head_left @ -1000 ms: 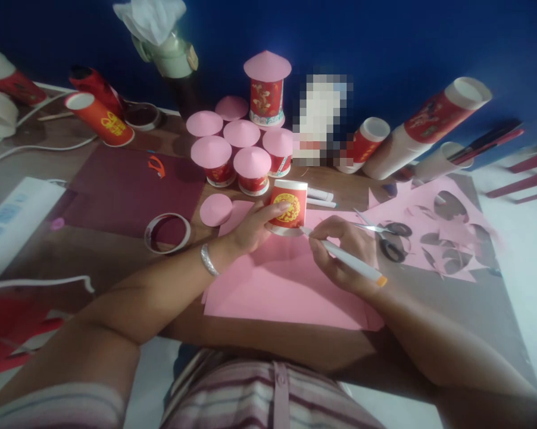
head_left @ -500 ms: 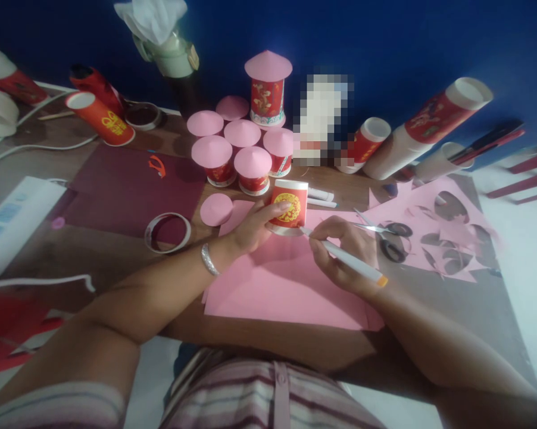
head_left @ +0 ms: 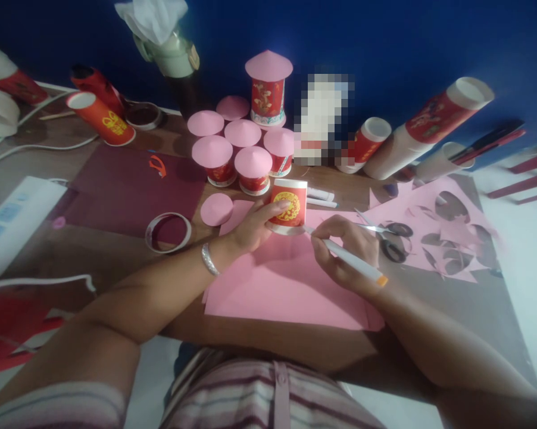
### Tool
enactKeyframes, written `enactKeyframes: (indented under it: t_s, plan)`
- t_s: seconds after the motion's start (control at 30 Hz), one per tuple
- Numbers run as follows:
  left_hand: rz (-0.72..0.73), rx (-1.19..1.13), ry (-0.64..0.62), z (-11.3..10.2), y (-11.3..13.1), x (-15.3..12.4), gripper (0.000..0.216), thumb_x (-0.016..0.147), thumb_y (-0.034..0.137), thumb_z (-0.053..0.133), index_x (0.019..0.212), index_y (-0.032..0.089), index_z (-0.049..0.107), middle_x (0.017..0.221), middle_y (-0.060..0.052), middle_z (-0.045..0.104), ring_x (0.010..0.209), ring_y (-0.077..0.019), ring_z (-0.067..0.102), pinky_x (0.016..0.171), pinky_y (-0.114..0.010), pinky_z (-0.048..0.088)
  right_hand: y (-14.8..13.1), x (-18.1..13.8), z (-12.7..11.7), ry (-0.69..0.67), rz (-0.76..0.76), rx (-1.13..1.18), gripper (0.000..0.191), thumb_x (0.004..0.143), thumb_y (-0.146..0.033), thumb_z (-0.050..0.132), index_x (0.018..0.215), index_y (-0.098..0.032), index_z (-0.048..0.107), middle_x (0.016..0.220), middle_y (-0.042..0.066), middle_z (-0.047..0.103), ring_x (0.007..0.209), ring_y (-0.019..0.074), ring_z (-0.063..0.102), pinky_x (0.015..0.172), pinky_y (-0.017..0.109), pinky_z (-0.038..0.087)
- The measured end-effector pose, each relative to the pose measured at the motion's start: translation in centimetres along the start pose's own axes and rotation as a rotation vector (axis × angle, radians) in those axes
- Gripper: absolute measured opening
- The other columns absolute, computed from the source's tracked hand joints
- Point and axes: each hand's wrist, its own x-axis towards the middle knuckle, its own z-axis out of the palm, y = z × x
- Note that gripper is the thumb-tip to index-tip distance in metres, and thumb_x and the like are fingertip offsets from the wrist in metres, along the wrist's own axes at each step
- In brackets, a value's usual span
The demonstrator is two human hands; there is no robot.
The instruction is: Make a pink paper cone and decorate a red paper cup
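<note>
holding red cylinder in left hand, white pen in right hand, tip at cylinder's lower right edge. pink sheets below both hands. scissors just right of right hand. pink-roofed cylinders beyond left hand, on worktop.

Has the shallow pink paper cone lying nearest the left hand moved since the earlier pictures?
No: the pink paper cone keeps its place against the round white ring nearby.

Medallion cylinder: smooth printed card, low sheen. Pen: smooth white plastic, looks satin. Pink sheets: matt paper. Tabletop: brown wood-look. Scissors: shiny metal, dark plastic. Bracelet: silvery metal. Striped shirt: matt cloth.
</note>
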Motion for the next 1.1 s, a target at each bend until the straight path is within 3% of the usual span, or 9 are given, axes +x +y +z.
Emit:
enactKeyframes:
  t_s: [0.73, 1.1]
  plan:
    - [-0.025, 0.007, 0.019, 0.36, 0.28, 0.06, 0.026, 0.086, 0.037, 0.077, 0.101, 0.018, 0.067, 0.089, -0.002, 0.07, 0.091, -0.0196, 0.07, 0.086, -0.036, 0.06, -0.52, 0.1, -0.03, -0.044, -0.005, 0.028, 0.01, 0.094, -0.016, 0.061, 0.089, -0.024, 0.059, 0.074, -0.002, 0.07, 0.062, 0.0121, 0.067, 0.056, 0.025, 0.053]
    - [-0.015, 0.002, 0.002, 0.14, 0.1, 0.07, 0.026, 0.087, 0.036, 0.077, 0.104, 0.018, 0.067, 0.095, -0.004, 0.07, 0.092, -0.0196, 0.069, 0.085, -0.036, 0.062, -0.53, 0.27, -0.12, -0.048, -0.004, 0.058, 0.01, 0.093, -0.015, 0.062, 0.088, -0.023, 0.061, 0.074, -0.001, 0.071, 0.063, 0.0134, 0.069, 0.057, 0.025, 0.055]
